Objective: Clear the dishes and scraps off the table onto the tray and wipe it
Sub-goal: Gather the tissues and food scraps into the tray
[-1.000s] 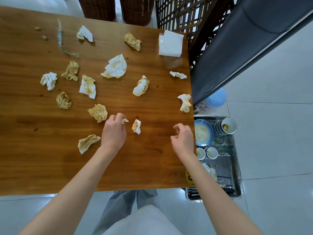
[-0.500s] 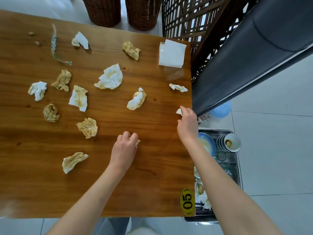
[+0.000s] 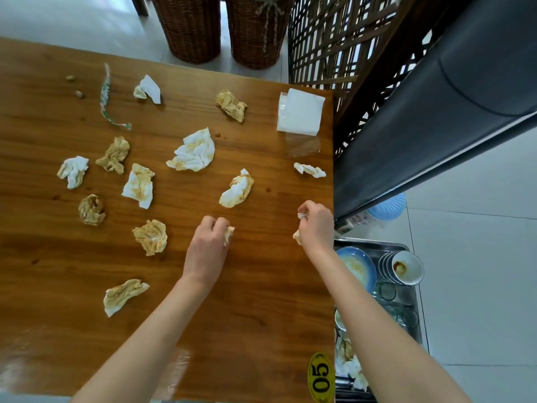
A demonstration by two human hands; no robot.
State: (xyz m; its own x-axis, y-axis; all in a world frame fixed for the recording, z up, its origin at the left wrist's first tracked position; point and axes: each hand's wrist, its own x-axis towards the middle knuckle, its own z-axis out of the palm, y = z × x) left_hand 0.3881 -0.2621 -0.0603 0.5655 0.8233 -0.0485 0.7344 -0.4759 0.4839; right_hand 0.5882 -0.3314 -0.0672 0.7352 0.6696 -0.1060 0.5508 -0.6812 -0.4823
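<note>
Left hand [image 3: 207, 245] is pinching a small tissue [image 3: 228, 234] on the table [image 3: 261, 301] | right hand [image 3: 317, 225] is gripping another crumpled tissue [image 3: 297, 236] near the table's right edge | stained napkins [image 3: 194, 151] are lying scattered across the table | tray [image 3: 406, 298] is holding bowls [image 3: 405, 267] beside it.

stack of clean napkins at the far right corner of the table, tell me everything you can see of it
The napkin stack is a square, flat pile of white, unstained paper, lying near the far right corner of the wooden table. Clear plastic wrap, partly open, shows at its left side and spills out as a crumpled flap toward the person. Neither hand touches it; the nearest crumpled napkin lies apart from it.
</note>
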